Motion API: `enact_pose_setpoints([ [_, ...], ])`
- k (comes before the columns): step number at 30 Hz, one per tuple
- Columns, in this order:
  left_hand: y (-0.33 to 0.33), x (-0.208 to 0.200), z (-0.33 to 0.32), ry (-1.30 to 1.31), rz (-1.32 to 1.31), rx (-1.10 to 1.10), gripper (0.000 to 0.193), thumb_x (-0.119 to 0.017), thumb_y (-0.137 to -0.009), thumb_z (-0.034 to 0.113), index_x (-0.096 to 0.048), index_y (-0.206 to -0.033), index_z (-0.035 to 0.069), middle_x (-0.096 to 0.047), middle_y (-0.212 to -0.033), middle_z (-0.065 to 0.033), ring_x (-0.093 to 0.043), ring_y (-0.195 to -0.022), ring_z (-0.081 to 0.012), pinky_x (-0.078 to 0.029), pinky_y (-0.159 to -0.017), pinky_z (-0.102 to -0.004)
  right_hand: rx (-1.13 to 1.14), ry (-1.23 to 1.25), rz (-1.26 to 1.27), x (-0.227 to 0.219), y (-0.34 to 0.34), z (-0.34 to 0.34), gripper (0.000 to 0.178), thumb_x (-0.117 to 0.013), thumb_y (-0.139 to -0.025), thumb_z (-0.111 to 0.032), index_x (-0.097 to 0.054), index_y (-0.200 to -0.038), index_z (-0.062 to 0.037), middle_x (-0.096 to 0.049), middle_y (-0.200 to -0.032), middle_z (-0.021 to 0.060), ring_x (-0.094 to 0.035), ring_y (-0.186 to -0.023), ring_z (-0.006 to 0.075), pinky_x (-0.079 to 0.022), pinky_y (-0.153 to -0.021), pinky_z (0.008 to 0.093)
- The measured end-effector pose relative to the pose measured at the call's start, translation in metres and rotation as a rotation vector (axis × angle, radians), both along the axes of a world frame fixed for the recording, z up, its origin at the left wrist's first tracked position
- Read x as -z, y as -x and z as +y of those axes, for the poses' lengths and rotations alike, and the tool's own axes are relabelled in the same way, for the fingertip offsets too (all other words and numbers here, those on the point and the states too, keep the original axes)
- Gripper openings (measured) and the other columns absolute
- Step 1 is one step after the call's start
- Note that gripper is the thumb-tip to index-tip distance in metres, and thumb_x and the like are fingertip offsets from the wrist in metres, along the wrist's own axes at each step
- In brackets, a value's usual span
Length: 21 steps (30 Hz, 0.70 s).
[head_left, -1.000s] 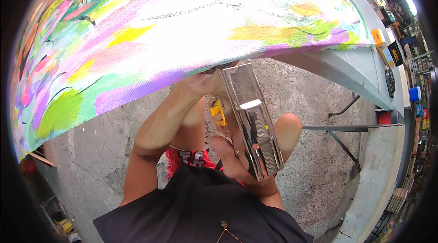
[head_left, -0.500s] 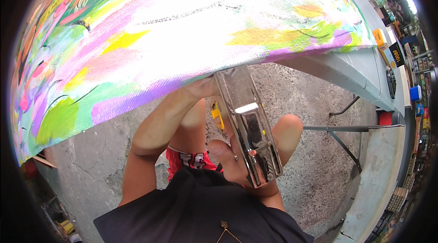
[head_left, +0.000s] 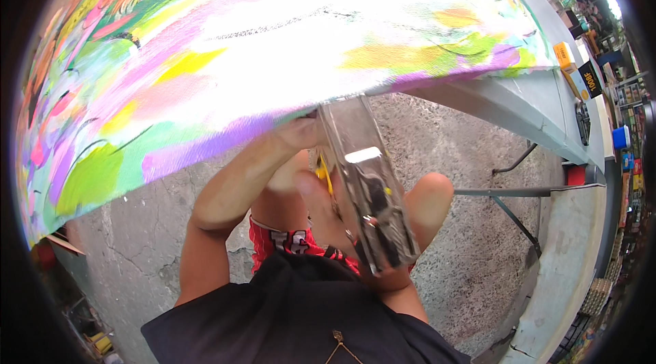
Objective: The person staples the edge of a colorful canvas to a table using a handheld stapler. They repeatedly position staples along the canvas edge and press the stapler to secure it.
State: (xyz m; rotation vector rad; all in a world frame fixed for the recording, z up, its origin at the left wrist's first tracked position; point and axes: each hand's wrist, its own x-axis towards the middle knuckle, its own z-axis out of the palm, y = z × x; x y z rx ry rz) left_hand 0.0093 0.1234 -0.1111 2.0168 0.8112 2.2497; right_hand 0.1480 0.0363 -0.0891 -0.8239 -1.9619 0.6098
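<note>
"Fingers of the right hand (head_left: 325, 215): how are they set?"

"Curled around a chrome tool (head_left: 374, 200), gripping it. The thumb, blurred by motion, lies toward the tool's left side; the other fingertips pass out of sight behind the metal."

"Where is the tool?"

"It slants before the lower body, its upper end at the lower edge of a painted canvas (head_left: 183, 66). A yellow piece (head_left: 322, 169) shows just beside its left flank; whether the two are joined cannot be told."

"And the left hand (head_left: 299, 133)?"

"Raised to the same edge, just left of the tool's upper end. The canvas hides its fingertips, so one cannot tell whether they pinch or merely rest."

"How is the canvas marked?"

"Strokes of violet, green, yellow and orange border a glaring white area, crossed by a broken dark line."

"What lies farther off?"

"Below the hands, red shorts (head_left: 263, 241) and a bent right knee (head_left: 433, 191); beneath these, a rough grey floor (head_left: 471, 248). At right, an orange-yellow box (head_left: 564, 56) and a black box (head_left: 590, 80) stand side by side; beyond them, a blue object (head_left: 620, 137) among crowded small items."
</note>
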Motion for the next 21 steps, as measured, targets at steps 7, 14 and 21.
enact_pose_setpoints([
  [7,0.009,-0.024,-0.008,-0.012,0.032,-0.114,0.03,-0.067,-0.087,0.008,-0.06,-0.114,-0.002,-0.062,-0.099,-0.0074,-0.055,-0.073,-0.0091,-0.043,-0.057,-0.0228,-0.019,0.067,0.168,-0.024,-0.018,-0.016,0.039,-0.08,-0.076,-0.014,-0.058,-0.103,0.0027,-0.06,-0.087,0.0151,-0.062,-0.075,0.0304,-0.05,-0.064,0.0376],
  [14,0.008,-0.019,-0.047,0.104,-0.207,-0.084,0.025,-0.07,-0.085,0.008,-0.064,-0.106,-0.004,-0.064,-0.09,-0.0056,-0.055,-0.069,-0.0097,-0.043,-0.058,-0.0217,0.091,0.328,0.019,0.046,-0.071,-0.019,0.031,-0.078,-0.081,-0.019,-0.059,-0.098,-0.0009,-0.06,-0.077,0.0114,-0.057,-0.067,0.0237,-0.046,-0.06,0.0351],
  [21,-0.011,-0.04,-0.093,0.5,-0.202,-0.218,0.027,-0.067,-0.084,0.005,-0.065,-0.11,-0.004,-0.061,-0.089,-0.0081,-0.054,-0.075,-0.0123,-0.043,-0.065,-0.0246,0.12,0.681,-0.017,0.156,-0.092,-0.026,0.033,-0.073,-0.086,-0.03,-0.059,-0.085,0.0004,-0.05,-0.062,0.0068,-0.046,-0.057,0.0152,-0.04,-0.055,0.0334],
])
